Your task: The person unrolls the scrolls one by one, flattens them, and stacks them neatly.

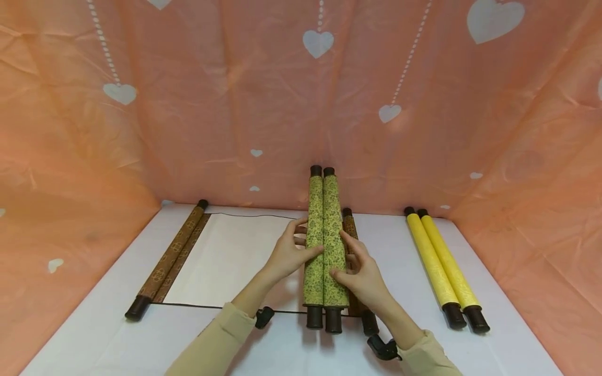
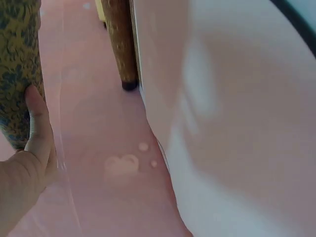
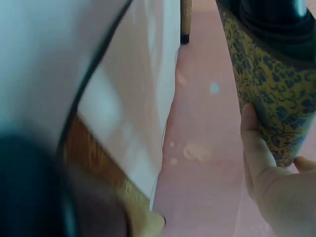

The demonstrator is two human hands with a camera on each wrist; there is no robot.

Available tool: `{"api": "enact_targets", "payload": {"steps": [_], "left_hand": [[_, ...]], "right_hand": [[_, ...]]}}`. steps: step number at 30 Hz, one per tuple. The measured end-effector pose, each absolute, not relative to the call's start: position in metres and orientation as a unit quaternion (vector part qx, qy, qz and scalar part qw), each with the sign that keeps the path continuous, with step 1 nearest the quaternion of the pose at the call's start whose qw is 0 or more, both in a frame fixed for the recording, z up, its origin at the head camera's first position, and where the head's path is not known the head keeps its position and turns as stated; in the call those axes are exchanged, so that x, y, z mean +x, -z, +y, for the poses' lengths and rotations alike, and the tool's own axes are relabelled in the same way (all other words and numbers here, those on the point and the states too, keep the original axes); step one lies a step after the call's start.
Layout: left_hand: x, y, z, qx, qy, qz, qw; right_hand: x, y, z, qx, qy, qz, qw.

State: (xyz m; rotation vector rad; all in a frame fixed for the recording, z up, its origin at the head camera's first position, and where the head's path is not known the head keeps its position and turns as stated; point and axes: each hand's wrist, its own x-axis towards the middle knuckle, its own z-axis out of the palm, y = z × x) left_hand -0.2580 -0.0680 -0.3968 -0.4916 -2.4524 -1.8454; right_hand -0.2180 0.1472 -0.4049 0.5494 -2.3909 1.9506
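A green-and-yellow patterned scroll [image 1: 332, 219], its two rolls side by side with dark end knobs, is raised over a spread scroll. My left hand [image 1: 292, 251] grips its left roll, thumb across the front and fingers around the outer side. On the other roll, my right hand [image 1: 364, 274] has its thumb in front and fingers along the right side. Beneath lies a brown-patterned scroll, its white sheet [image 1: 226, 256] stretched between a left roller [image 1: 171, 256] and a right roller [image 1: 369, 321]. The raised scroll hides part of the sheet and that right roller.
To the right, a bright yellow scroll [image 1: 435, 256] with two rolls and dark knobs lies on the white table [image 1: 498, 292]. An orange-pink curtain [image 1: 263, 104] with white hearts stands behind and at both sides. Dark wrist devices [image 1: 383, 347] sit below the hands.
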Motion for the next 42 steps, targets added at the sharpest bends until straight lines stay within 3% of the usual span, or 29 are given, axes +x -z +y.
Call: {"api": "enact_targets", "payload": {"steps": [12,17,23,42], "left_hand": [[-0.263,0.397,-0.09,-0.114,0.583,-0.802,0.067],[-0.262,0.396,-0.092,-0.103,0.57,-0.811,0.083],[-0.261,0.397,-0.094,-0.109,0.563,-0.815,0.087],[-0.261,0.394,-0.101,-0.166,0.537,-0.821,0.099]], "right_hand": [[-0.226,0.413,0.117,0.231,-0.602,-0.763,-0.036],[-0.229,0.413,0.108,0.217,-0.587,-0.78,-0.003],[-0.228,0.416,0.101,0.185,-0.586,-0.788,0.038],[-0.233,0.41,0.123,0.212,-0.618,-0.757,-0.004]]}}
